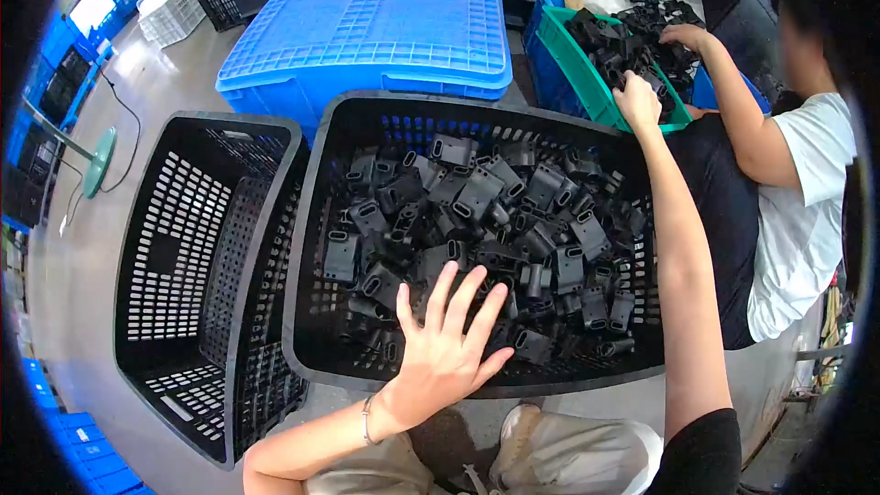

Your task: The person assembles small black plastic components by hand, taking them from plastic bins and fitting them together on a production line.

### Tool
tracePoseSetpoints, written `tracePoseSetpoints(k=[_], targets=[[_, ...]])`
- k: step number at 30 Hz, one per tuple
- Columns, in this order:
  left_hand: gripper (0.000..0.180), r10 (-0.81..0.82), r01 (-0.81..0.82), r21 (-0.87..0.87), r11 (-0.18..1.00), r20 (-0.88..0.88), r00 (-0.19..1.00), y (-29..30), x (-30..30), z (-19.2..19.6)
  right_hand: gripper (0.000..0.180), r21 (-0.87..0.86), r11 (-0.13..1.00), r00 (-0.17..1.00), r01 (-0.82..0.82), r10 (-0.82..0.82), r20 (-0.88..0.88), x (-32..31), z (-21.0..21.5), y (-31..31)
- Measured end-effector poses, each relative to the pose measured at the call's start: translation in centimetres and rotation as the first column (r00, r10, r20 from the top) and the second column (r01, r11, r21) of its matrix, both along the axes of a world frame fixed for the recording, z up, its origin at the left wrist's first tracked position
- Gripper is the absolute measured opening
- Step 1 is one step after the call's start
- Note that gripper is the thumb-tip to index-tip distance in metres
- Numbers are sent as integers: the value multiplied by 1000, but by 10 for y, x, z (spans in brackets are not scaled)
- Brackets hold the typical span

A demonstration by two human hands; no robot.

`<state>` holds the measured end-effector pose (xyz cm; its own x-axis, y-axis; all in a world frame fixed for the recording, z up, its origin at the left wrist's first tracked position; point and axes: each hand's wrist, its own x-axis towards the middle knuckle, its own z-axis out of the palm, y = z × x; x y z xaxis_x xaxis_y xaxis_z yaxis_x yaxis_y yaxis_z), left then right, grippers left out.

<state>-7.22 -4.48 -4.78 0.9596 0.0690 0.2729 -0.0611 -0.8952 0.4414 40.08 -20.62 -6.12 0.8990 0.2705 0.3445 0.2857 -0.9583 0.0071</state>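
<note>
My left hand (446, 341) is spread, palm down, over the near side of a black plastic basket (477, 387). It holds nothing, and its fingertips lie over a heap of black moulded plastic parts (481, 191), blocky pieces with oval openings. Stretched far forward to the right, my right hand (639, 103) is at the near rim of a green tray (579, 71). Its fingers are bent and closed among loose black parts (610, 48) in that tray; what they grip is hidden. A co-worker's hand (689, 38) touches the same pile from the far right.
An empty black basket (174, 257) tilts against the full one's left side. Behind stands a large blue lidded bin (367, 18). A co-worker in a white shirt (797, 220) sits close on the right. A green-based stand (99, 163) with a cable is on the floor at left.
</note>
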Motion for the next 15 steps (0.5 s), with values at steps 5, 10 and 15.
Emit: tracePoseSetpoints(k=[5,10,15], targets=[[68,-18,16,47,999,43,999,-4,1,-4,36,412,893,972,-182,101,210,-75,35,20],[80,-1,7,-37,999,173,985,2,-6,-9,16,848,530,664,5,633,-399,-249,76,27],[76,-44,60,-88,994,179,983,-4,-14,2,14,722,564,137,400,743,-655,-370,60,11]])
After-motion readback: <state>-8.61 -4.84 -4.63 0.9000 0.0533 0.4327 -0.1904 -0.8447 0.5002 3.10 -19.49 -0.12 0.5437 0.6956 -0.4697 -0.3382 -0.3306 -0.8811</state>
